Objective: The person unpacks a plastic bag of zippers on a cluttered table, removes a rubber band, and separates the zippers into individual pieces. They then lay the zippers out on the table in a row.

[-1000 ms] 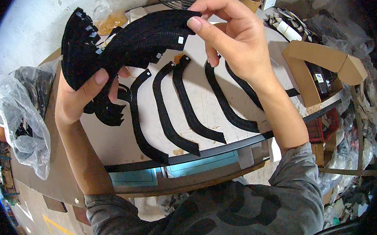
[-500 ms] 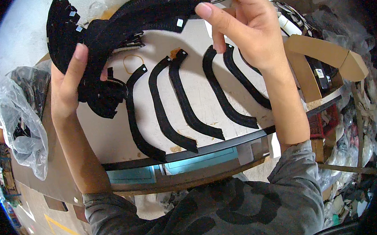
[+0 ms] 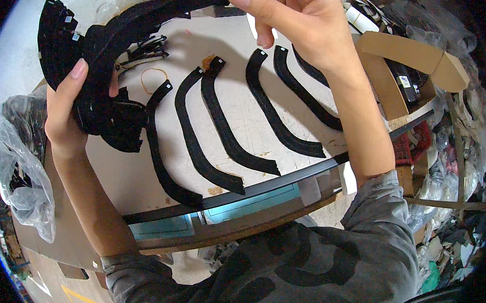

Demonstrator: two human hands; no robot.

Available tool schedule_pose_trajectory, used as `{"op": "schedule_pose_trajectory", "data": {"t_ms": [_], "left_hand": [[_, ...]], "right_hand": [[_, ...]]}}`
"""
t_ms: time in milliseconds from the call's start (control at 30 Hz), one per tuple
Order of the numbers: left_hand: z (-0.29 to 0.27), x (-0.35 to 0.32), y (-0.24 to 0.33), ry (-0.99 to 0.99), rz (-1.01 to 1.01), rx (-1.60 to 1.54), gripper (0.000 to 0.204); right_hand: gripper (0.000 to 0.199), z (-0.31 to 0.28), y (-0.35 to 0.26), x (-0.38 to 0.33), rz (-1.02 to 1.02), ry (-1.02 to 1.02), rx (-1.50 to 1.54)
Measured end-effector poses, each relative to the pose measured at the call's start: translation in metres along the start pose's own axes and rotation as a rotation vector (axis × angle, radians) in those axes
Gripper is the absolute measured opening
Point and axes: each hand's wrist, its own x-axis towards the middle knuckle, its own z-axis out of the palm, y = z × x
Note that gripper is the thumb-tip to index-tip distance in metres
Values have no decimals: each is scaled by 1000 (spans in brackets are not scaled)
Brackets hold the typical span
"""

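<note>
My left hand point(image 3: 66, 110) is closed around a thick bundle of black curved fabric strips point(image 3: 95, 100), some with small white tags. One strip point(image 3: 171, 9) stretches from that bundle across to my right hand point(image 3: 313, 25), which pinches its far end between thumb and fingers. Below my hands, several similar black strips point(image 3: 230, 127) lie side by side on the white table point(image 3: 176, 162), each bent near its ends. Most show a small white tag at the far end. My right forearm partly covers the rightmost strips.
A thin rubber band point(image 3: 153, 69) rests beyond the leftmost strip. On the right stands an open cardboard box point(image 3: 382, 82) holding black items; a clear plastic bag point(image 3: 20, 189) hangs at the left. The table's dark front edge point(image 3: 268, 183) runs close to my body.
The view has shifted, so the table and strips sit slightly further left. My hands have moved a little further apart, and the strip between them is drawn out straighter.
</note>
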Motion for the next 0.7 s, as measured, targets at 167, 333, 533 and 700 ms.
{"op": "schedule_pose_trajectory", "data": {"t_ms": [167,333,533,700], "left_hand": [[-1,0,-1,14,6,-70,45],[-11,-2,-8,111,-95,-256,42],[-27,7,-18,108,-93,-222,27],[-39,10,-23,256,-34,-295,19]], "right_hand": [[15,1,2,0,-131,-40,37],[16,8,6,-1,-206,-84,95],[16,13,4,-14,-311,-160,-55],[12,47,-25,-22,-139,-131,-33]]}}
